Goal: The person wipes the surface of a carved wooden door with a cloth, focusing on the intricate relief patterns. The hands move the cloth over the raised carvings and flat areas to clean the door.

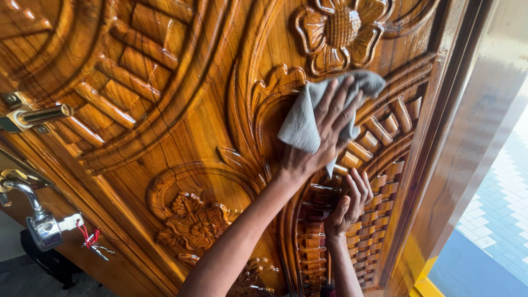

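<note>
My left hand (322,137) presses a grey cloth (308,118) against a glossy carved wooden door (181,132), just below a carved flower (341,30). The hand's fingers are spread over the cloth and grip it. My right hand (347,206) lies on the door's ribbed, lattice-like carving (385,165) below the cloth, holding nothing, with its fingers slightly apart. Both forearms come up from the bottom edge of the head view.
A brass lever handle (41,115) sticks out of the door at the left. Below it sits a chrome handle (36,217) with keys and a red cord (91,237). The wooden door frame (473,137) runs along the right, with pale tiled floor (495,214) beyond it.
</note>
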